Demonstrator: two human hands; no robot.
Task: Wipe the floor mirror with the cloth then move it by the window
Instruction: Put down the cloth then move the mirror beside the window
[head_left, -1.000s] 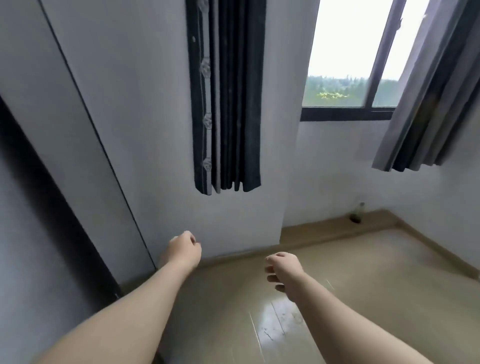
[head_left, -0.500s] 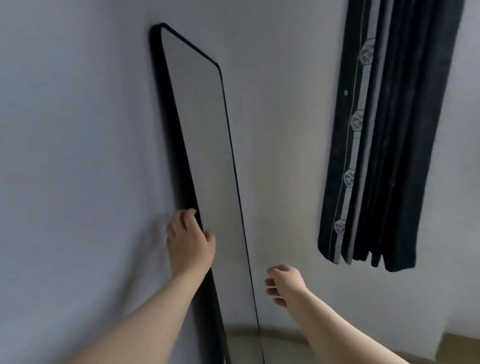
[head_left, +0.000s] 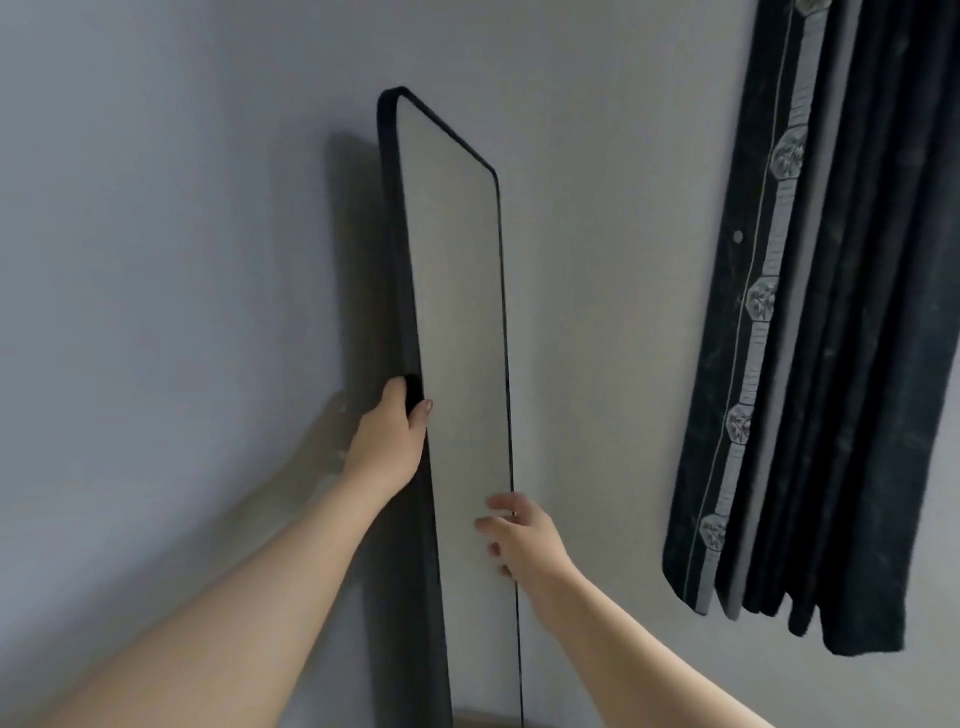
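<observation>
A tall floor mirror (head_left: 457, 322) with a thin black frame and rounded corners leans against the pale grey wall. Its glass reflects plain wall. My left hand (head_left: 387, 436) grips the mirror's left edge about halfway up, thumb on the front and fingers behind the frame. My right hand (head_left: 519, 535) is at the mirror's right edge lower down, its fingers spread and loosely bent at the thin frame; I cannot tell whether they touch it. No cloth is in view.
A dark patterned curtain (head_left: 831, 312) hangs at the right, close to the mirror. A strip of light wooden floor (head_left: 488, 721) shows at the bottom by the mirror's foot. The window is out of view.
My view swung left from the window corner to the mirror. My left hand closed on the mirror's left edge, and my right hand opened and came up to the right edge.
</observation>
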